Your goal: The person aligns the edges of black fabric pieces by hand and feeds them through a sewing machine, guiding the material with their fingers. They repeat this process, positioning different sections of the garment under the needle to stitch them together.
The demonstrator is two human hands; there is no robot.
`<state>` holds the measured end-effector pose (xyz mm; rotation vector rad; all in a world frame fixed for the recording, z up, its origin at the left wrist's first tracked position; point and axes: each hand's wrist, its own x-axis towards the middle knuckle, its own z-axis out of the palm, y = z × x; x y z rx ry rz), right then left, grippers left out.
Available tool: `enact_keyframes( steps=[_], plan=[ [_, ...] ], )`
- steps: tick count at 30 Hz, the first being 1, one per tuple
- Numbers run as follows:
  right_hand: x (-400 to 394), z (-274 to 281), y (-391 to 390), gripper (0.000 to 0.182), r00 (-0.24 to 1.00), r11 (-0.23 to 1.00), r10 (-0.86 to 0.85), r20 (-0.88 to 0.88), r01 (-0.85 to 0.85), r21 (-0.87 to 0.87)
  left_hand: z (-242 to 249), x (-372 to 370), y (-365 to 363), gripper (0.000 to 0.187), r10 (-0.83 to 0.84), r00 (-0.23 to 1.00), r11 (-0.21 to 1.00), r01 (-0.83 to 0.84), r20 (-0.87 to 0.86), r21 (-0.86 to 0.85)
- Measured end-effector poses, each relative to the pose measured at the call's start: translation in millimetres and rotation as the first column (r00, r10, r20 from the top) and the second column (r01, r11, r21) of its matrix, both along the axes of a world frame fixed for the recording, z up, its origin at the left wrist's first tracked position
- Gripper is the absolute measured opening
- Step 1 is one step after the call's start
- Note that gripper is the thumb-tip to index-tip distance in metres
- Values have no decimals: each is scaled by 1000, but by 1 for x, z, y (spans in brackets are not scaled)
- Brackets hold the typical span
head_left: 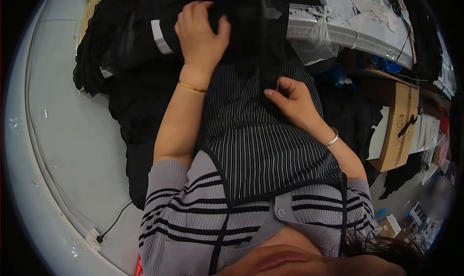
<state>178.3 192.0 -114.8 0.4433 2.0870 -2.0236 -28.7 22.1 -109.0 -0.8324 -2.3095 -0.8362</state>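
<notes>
Black, partly sheer fabric (135, 39) is spread over the work table and hangs down in front of me. My left hand (200, 32) rests over this fabric, fingers slightly bent and thumb held well apart, with nothing seen in its grasp. Lower and to the right, my right hand (292, 97) pinches an edge of the black fabric between thumb and fingers, just above my lap. A dark striped apron (270, 155) covers my front beneath both hands. Beside my left hand, a white strip with fine ruler marks (161, 37) shows between folds of the cloth.
The table edge (348, 37) at upper right carries a ruler strip, and a clear plastic bag (321, 37) hangs from it. A cardboard box (398, 126) stands at right. On the left, a black cord (116, 220) runs across the pale floor (77, 145) to a white socket (93, 238).
</notes>
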Motion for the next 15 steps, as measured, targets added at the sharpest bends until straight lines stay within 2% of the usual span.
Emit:
enact_keyframes(
  steps=[1, 2, 3, 5, 7, 9, 11, 12, 14, 15],
  plan=[
    [2, -1, 2, 16, 1000, 997, 27, -8, -26, 70, -1, -8, -9, 28, 27, 997, 999, -29, -78, -27],
    [6, -3, 2, 18, 999, 990, 45, -10, -44, 136, 0, -7, -21, 23, 13, 1000, 999, -14, 25, 43],
    [8, -2, 1, 18, 999, 991, 34, 6, -35, 127, 4, -5, -32, 22, 35, 998, 999, -37, 59, 35],
    [7, 5, -1, 21, 995, 987, -10, -98, 26, 160, 4, -4, -53, 18, 85, 994, 996, -86, 67, 21],
    [8, 7, -4, 22, 996, 993, -11, -87, 21, 119, 11, 3, -62, 15, 152, 973, 987, -159, 171, 23],
    [11, 8, -4, 22, 994, 988, 53, -94, -39, 149, 14, 11, -63, 15, 134, 972, 986, -149, 192, 70],
    [15, 12, -7, 23, 990, 992, 35, -134, -19, 123, 24, 18, -60, 14, 86, 981, 932, -141, 172, 335],
    [19, 12, -8, 23, 985, 996, 16, -170, 0, 92, 29, 24, -58, 14, 85, 981, 931, -140, 174, 336],
    [23, 14, -8, 23, 986, 998, 23, -162, -13, 59, 39, 38, -58, 10, -127, 988, 922, 85, 88, 377],
    [24, 14, -9, 23, 986, 999, 29, -162, -26, 25, 42, 43, -63, 10, -127, 988, 922, 85, 87, 378]
  ],
)
